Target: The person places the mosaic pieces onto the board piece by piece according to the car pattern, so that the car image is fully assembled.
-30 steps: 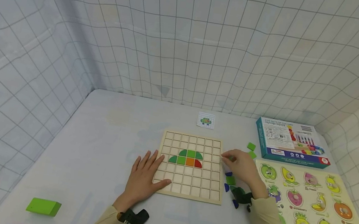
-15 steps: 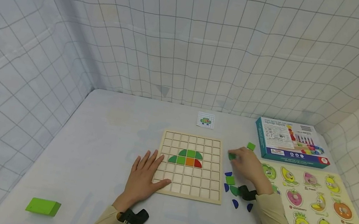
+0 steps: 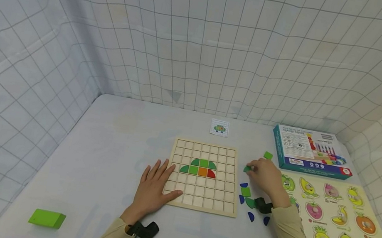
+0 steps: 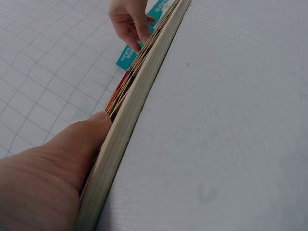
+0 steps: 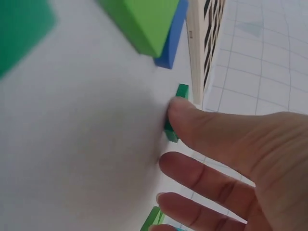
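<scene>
My left hand [image 3: 151,191] lies with spread fingers on the left side of the wooden grid board [image 3: 197,201]. Its thumb rests over the near edge, as the left wrist view also shows. Set into the board are green tiles [image 3: 193,170], an orange square [image 3: 202,172] and a red quarter-round tile [image 3: 211,173]. Right of the board, my right hand [image 3: 265,177] pinches a dark green quarter-round tile [image 3: 246,169] low over the table. In the right wrist view the thumb covers the middle of that tile [image 5: 182,90]; the index finger is hidden.
Loose blue half-round tiles [image 3: 251,217], a light green square [image 3: 245,191] and a dark green tile [image 3: 250,203] lie beside the board. A pattern card [image 3: 220,128] lies behind it. To the right are a boxed game [image 3: 312,152] and fruit puzzle [image 3: 331,231]; a green block [image 3: 47,218] lies left.
My right hand has drawn back from the board's right edge, slightly to the right, to the dark green tile. The left hand and the tiles on the board have stayed put.
</scene>
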The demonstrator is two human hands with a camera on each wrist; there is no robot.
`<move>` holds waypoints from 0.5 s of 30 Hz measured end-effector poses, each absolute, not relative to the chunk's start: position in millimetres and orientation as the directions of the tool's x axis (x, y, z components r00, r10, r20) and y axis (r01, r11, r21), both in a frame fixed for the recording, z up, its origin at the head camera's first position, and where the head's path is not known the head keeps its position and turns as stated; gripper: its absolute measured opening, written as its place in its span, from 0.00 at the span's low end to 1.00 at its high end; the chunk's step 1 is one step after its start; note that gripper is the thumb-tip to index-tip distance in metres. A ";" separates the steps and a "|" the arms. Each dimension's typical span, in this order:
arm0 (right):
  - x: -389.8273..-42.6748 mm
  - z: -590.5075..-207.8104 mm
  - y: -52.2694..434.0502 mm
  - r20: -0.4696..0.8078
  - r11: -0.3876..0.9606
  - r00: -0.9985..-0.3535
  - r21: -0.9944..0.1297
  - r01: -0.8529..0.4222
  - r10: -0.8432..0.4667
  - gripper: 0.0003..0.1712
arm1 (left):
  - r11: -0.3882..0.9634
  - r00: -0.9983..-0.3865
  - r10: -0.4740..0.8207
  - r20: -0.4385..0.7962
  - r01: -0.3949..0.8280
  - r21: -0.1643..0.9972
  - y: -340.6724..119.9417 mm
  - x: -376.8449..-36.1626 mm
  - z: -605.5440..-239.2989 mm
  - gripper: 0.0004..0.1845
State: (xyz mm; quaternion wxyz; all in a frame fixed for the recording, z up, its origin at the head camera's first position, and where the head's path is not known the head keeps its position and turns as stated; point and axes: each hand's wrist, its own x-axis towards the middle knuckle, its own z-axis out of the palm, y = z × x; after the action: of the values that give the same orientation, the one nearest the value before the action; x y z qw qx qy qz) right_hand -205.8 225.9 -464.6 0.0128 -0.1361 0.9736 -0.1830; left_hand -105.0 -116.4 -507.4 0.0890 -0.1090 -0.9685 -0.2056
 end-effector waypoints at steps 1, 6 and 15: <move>-205.9 -463.9 226.2 0.016 0.894 -0.963 -0.368 -0.254 -0.267 0.13 | 0.892 -0.960 0.174 0.219 0.248 0.379 -116.5 -105.1 -507.4 0.44; -206.3 -460.7 227.8 -0.056 0.893 -0.967 -0.400 -0.205 -0.248 0.13 | 0.889 -0.957 0.175 0.230 0.254 0.380 -116.8 -105.3 -507.9 0.45; -202.2 -457.9 230.2 -0.087 0.891 -0.966 -0.413 -0.187 -0.243 0.12 | 0.886 -0.958 0.173 0.231 0.253 0.388 -116.4 -105.8 -509.4 0.45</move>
State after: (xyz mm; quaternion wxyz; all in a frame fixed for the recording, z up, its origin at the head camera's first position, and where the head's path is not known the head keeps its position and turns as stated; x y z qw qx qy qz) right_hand -202.2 230.2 -457.9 0.0681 -0.1107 0.9700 -0.2052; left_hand -105.8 -116.4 -509.4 0.0952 -0.1102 -0.9664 -0.2116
